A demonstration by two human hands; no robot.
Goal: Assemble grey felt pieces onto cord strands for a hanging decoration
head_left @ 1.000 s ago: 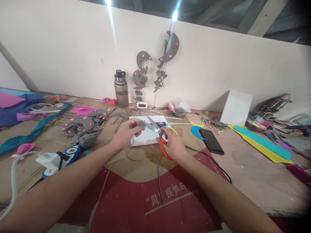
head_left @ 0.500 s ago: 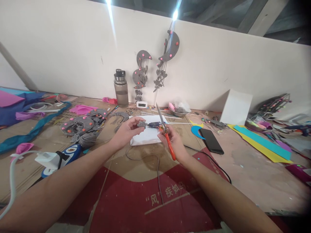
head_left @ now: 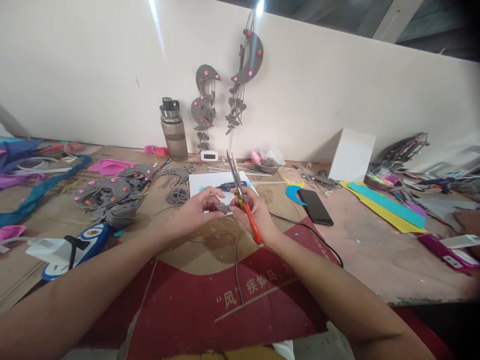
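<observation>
- Right now a small grey felt piece point(head_left: 224, 207) sits pinched between the fingertips of both hands, just above the cardboard sheet point(head_left: 210, 252) near the white paper point(head_left: 210, 182).
- It looks thin, soft and very light, so it would likely bend or slip if held loosely; a pinch at its edges seems the safest hold.
- The left hand point(head_left: 197, 212) is closed on the piece's left side, thumb against fingertips.
- The right hand point(head_left: 255, 215) touches the piece's right side and also grips one pair of scissors point(head_left: 242, 197) by the orange handle, blades together and pointing up and away.
- One grey cord point(head_left: 234, 250) trails from under the hands toward the person.
- Further out: one phone point(head_left: 315, 206) lies to the right, one water bottle point(head_left: 173, 129) stands by the wall, and one small clock point(head_left: 209, 155) sits beside it.
- Two grey moon hangings point(head_left: 225, 100) hang on the wall; a pile of grey felt discs point(head_left: 112, 192) lies to the left.
</observation>
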